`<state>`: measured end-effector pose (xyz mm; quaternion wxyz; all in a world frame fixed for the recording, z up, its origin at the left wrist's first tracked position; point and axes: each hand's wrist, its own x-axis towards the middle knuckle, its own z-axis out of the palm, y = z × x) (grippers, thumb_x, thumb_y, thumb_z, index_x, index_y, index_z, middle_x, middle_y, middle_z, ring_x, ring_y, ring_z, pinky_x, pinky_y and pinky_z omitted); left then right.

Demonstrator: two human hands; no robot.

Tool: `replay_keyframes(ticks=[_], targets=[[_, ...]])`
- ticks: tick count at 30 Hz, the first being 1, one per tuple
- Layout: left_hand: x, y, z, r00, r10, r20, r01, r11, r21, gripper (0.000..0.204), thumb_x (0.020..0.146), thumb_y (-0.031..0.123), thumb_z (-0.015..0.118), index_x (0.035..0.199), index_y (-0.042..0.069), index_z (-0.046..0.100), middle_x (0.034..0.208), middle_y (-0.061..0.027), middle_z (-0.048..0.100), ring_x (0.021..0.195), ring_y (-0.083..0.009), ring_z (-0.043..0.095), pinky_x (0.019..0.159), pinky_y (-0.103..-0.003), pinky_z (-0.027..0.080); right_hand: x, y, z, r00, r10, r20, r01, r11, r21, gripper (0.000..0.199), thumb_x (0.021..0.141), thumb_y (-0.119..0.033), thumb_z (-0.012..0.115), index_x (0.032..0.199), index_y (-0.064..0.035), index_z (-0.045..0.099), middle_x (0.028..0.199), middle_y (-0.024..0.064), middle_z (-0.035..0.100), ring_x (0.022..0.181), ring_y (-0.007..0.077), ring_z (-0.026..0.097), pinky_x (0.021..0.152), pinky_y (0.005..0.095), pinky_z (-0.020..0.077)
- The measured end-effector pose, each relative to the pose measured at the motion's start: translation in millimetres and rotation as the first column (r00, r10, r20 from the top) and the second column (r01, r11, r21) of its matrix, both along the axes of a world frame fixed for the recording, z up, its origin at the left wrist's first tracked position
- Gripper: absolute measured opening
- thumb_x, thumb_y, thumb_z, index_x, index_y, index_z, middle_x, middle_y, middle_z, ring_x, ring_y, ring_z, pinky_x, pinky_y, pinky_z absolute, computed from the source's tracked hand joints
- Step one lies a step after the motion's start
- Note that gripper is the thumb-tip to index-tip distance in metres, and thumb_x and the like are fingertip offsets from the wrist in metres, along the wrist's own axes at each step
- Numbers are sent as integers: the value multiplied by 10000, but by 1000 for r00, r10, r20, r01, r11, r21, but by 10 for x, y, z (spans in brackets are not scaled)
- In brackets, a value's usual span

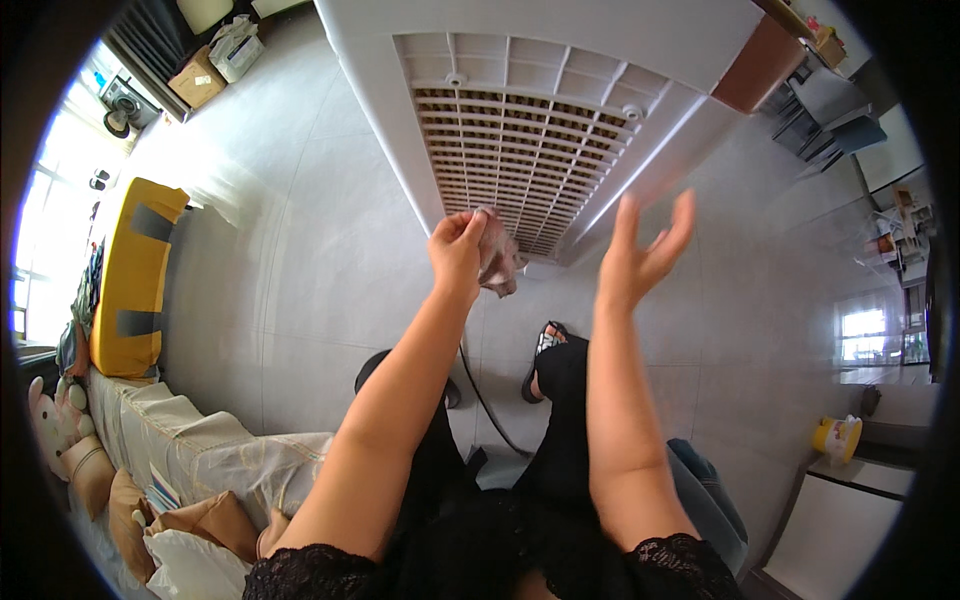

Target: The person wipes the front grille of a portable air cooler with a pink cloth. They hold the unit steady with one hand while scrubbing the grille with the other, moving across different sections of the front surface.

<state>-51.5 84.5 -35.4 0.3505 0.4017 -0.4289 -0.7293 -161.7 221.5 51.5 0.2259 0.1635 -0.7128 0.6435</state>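
**Cloth Pressed to the Grille of a White Appliance**

At the far left, a yellow cushion (130, 275) with grey bands lay on a covered sofa (190, 450) heaped with pillows and a soft toy. Beyond it, toward the upper left corner of the floor, stood cardboard boxes (198, 77) by a bright window.

The pale tiled floor (300, 300) ran the width of the room. A dark cable (487, 400) trailed across it near the person's sandalled foot (543, 355).

The left hand (458, 250) had its grip closed around a crumpled pinkish cloth (497, 262), which it held against the lower edge of the slatted grille (520, 150) of a large white appliance (600, 40). That appliance filled the upper middle and blocked the floor behind it.

The right hand (645, 250) was raised just beside the appliance's right lower edge, fingers spread wide and holding nothing; it looked blurred.

At the right, shelves (830, 120) with small items stood by the wall. Lower right, a yellow tub (836, 436) held something white, set near a white cabinet (850, 520).
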Motion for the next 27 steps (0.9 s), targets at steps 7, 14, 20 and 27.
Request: replay_keyframes(ticks=[7, 14, 20, 27], targets=[[56, 88, 57, 954, -214, -210, 239, 965, 104, 139, 943, 49, 579, 1058, -25, 605, 963, -77, 650, 792, -144, 625, 682, -278, 536, 542, -447, -879, 845, 492, 210, -516, 853, 81, 225, 853, -215, 736, 970, -41, 655, 1013, 58, 647, 946, 176, 606, 849, 299, 470], [102, -100, 87, 973, -98, 208, 155, 949, -275, 92, 889, 28, 603, 920, -21, 675, 802, -59, 647, 745, -133, 637, 666, -259, 535, 563, -624, -865, 618, 608, 499, -450, 793, -410, 172, 895, -105, 661, 1005, -2, 579, 899, 64, 580, 620, 115, 546, 524, 255, 458], [115, -440, 167, 824, 525, 213, -220, 643, -734, 733, 741, 83, 790, 1356, 13, 397, 1344, -150, 466, 1163, -261, 490, 1017, -363, 388, 578, -784, -1108, 873, 427, 235, -412, 904, -112, 199, 894, -26, 629, 1084, 24, 655, 989, 110, 621, 677, 149, 622, 562, 254, 502], [105, -424, 185, 937, 313, 158, -149, 764, -628, 823, 776, 204, 794, 1446, 124, 323, 1440, -87, 399, 1344, -271, 377, 1068, -497, 309, 633, -846, -1036, 930, 316, 189, -310, 949, -65, 152, 865, 7, 638, 1006, 0, 694, 978, 99, 633, 743, 183, 637, 626, 282, 518]])
